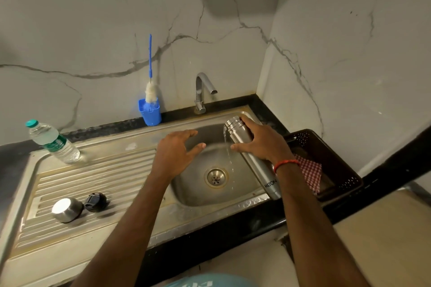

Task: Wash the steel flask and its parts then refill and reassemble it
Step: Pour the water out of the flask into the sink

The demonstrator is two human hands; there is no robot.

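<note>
A: Where is the flask sitting?
B: The flask is lying tilted over the right side of the sink, its mouth pointing far and left and its base hanging over the near right rim. Water is running from the mouth and falling toward the drain.
A: What is holding it?
B: The right hand is closing its grip round the flask's upper body, fingers curling over the top and thumb pressing the near side. A red thread is circling that wrist.
A: And the left hand?
B: The left hand is hovering over the basin, just left of the flask's mouth, its grip spreading wide and holding nothing.
A: Where are the parts lying?
B: The cap is resting on the near left of the drainboard, and the black stopper is lying just right of it; whether they are touching, nobody can tell.
A: What else is standing around?
B: A bottle is standing at the drainboard's far left. A brush is standing in a blue holder on the far counter, left of the tap. A black basket is sitting right of the sink, holding a checked cloth.
</note>
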